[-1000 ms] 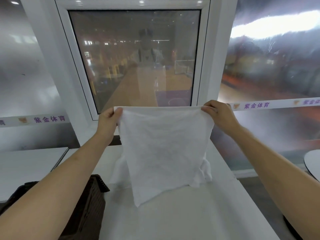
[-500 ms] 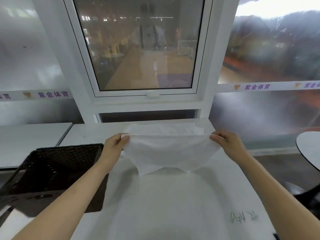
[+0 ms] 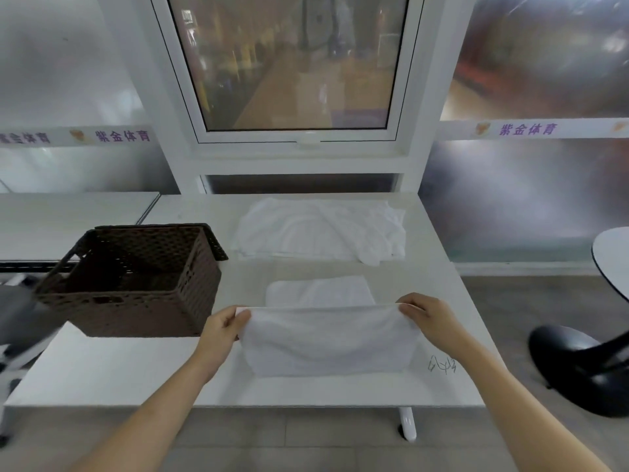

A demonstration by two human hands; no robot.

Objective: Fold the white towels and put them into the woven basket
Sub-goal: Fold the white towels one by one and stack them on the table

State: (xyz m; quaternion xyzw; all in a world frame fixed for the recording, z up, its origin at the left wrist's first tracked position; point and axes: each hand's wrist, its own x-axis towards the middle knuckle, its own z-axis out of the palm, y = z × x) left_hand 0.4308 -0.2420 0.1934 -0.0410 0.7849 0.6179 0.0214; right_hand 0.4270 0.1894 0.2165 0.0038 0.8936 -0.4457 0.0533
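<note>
Left hand [image 3: 223, 330] and right hand [image 3: 429, 318] pinching towel [image 3: 328, 342] corners, fingers curled. Risk: uneven fold on table [image 3: 136, 369] if one corner slips.

A: Surface?
B: White table [image 3: 136, 369], scribble [image 3: 442, 365] near its right front edge.
A: On it?
B: Brown basket [image 3: 136, 284] at left. Loose towel pile [image 3: 320, 229] at the back. One towel [image 3: 326, 342] at front centre, part resting on the top, lifted along its far edge.
</note>
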